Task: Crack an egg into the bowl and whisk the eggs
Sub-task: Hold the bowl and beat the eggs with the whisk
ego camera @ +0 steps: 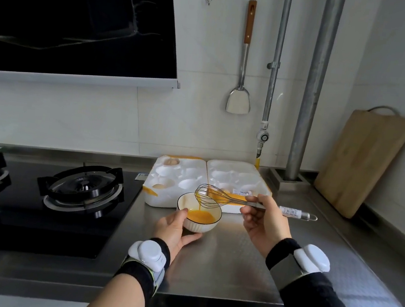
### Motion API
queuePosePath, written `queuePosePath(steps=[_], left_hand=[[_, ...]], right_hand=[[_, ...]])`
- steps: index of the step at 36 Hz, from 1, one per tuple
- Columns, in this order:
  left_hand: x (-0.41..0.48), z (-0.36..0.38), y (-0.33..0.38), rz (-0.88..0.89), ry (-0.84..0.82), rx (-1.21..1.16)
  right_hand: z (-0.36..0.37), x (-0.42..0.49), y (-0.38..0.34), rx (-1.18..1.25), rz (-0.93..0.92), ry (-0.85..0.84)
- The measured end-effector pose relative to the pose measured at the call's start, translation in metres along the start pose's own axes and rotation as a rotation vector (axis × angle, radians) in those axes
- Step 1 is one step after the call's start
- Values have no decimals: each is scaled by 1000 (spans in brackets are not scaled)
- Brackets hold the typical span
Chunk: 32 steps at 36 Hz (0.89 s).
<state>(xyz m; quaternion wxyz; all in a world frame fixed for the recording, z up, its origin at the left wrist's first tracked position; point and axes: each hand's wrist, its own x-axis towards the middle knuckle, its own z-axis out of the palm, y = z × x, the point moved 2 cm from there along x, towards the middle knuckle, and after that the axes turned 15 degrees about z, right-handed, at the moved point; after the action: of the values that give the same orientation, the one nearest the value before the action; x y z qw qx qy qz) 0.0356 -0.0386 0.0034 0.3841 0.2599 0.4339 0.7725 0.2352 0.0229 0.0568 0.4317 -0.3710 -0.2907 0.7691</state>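
A small white bowl [202, 226] with a dark rim stands on the steel counter and holds beaten yellow egg [200, 216]. My left hand [174, 229] cups the bowl's left side. My right hand [263, 224] grips the metal whisk [219, 198] by its handle. The whisk is held level above the bowl, and a thread of egg runs from its wires down into the bowl. Behind the bowl lies an open white foam egg tray [165, 197] with two brown eggs in view, one at the back [171, 161] and one at the front [159, 186].
A black gas hob [82, 187] fills the counter's left side, under a dark range hood [80, 18]. A spatula [241, 81] hangs on the tiled wall. Metal pipes [311, 90] rise at the back right. A wooden cutting board [363, 160] leans in the right corner.
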Motion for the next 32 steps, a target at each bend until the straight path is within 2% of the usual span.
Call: queuePosePath(steps=[13,22,32], left_hand=[[5,0,-6,15,-12,7],[12,-7,-15,10,-32,-39],[18,-12,-19,-8,-39,-69]], right_hand=[[-16,7,11,-51,75,62],[-22,15,15,71,124,36],[-20,19,18,25,163,31]])
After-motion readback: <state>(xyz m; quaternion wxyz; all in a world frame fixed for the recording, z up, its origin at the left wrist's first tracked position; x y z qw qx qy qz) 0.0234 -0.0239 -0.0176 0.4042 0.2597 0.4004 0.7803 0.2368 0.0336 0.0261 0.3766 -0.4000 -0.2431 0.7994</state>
